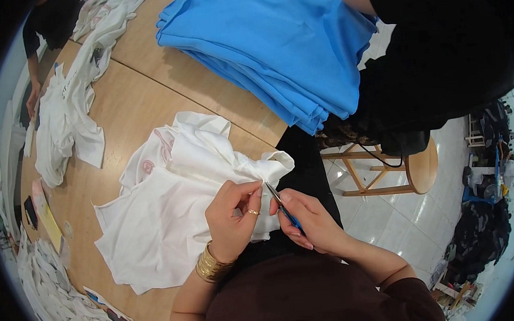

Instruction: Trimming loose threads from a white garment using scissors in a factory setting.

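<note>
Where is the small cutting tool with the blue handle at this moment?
In the head view, the thread snips are in the right hand, low centre, their tip at the white garment pinched by the left hand.

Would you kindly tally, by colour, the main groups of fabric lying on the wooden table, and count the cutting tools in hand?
White fabric groups: 3 (white garment at the hands, white heap farther along the table, white pile at the near left edge)
Blue fabric stacks: 1 (blue stack)
Cutting tools: 1 (snips in the right hand)
Total: 5
</note>
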Tool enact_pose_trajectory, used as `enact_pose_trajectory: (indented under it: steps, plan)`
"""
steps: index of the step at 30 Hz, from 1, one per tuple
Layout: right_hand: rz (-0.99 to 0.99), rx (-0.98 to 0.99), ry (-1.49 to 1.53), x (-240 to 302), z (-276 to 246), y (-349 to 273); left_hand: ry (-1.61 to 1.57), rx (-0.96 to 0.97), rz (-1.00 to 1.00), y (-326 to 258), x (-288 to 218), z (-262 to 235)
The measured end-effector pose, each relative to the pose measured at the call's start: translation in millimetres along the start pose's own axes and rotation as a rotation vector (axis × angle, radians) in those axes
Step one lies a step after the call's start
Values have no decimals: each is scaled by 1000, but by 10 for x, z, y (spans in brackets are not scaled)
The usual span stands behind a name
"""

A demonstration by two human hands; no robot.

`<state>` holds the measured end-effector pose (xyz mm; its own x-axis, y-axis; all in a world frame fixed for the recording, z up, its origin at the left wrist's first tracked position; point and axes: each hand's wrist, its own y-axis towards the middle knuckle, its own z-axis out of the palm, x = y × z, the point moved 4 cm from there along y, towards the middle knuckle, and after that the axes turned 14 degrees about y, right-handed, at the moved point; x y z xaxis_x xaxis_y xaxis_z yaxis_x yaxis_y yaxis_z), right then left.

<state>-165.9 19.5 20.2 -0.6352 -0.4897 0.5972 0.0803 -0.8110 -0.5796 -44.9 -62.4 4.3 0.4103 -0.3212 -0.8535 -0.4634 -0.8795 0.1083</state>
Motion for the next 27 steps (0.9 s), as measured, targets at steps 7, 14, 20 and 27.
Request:
enact_pose_trajectory:
  steps: [7,14,20,27]
  plan:
    - [36,-2,97,-34,-19,19,90,-36,71,2,-80,-15]
    - [-28,-36,-17,-80,-79,69,155,-28,174,3,-67,11]
    - [-93,-98,84,-4,-188,70,-90,90,-42,-65,9,76]
    - [11,-17,12,-31,-89,-39,-165,89,-167,-62,75,95]
